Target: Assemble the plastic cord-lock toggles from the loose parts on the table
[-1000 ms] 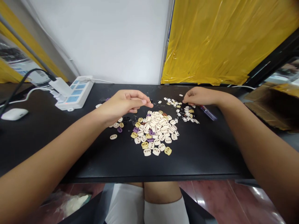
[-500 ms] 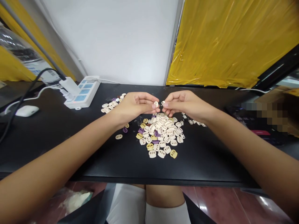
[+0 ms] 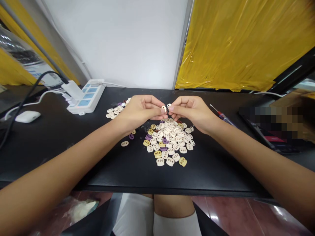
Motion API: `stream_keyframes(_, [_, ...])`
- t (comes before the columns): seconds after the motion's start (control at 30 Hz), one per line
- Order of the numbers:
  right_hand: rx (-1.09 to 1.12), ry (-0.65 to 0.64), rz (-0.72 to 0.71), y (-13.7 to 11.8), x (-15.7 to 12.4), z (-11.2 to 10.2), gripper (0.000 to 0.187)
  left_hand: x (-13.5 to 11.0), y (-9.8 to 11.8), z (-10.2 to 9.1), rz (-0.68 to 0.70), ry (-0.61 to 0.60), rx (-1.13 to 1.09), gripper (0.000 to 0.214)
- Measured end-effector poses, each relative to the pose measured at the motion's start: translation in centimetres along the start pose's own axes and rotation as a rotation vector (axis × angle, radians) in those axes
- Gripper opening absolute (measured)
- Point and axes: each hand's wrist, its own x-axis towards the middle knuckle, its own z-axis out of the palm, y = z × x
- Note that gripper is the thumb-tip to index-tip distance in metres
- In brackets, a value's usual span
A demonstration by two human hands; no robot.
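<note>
1. Black table [image 3: 206,173]: it spans the view; directions here are clocked from the held parts, with 12 at its far edge.
2. White power strip [image 3: 87,100]: at 9 to 10 o'clock, plugs and cables on its near side.
3. Toggle pile [image 3: 169,139]: at 6 o'clock, mostly cream with some yellow, purple and brown; its far edge runs up just below the fingers.
4. Left hand [image 3: 140,109]: thumb and fingertips pinch a cream piece; the wrist partly blocks a smaller oval cluster [image 3: 114,112] at 9 o'clock.
5. Right hand [image 3: 192,108]: thumb and fingertips grip a small white part; hand and forearm block the table behind them.
6. Screwdriver [image 3: 223,118]: at 3 o'clock, metal tip towards 10, handle towards 4. Half a second ago the right arm hid it.
7. Cream piece [image 3: 162,109]: above the pile's far edge, holed end uppermost, pointing roughly to 12; fingertips cover the rest, so its full long axis cannot be told.
8. Small white part [image 3: 169,105]: just beside the cream piece, free end towards 10 or 11, long axis slanting down to 4 or 5. The gap between the two has narrowed over that half second.
</note>
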Motion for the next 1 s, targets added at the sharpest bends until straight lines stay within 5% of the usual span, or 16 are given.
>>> stream_keyframes(0.63, [0.001, 0.027, -0.017, 0.01, -0.36, 0.59, 0.029, -0.41, 0.13, 0.59, 0.066, 0.032, 0.012, 0.01])
stream_keyframes(1.0, [-0.169, -0.111, -0.001, -0.58, -0.65, 0.02, 0.03, -0.99, 0.34, 0.73, 0.115, -0.003, 0.158, 0.014])
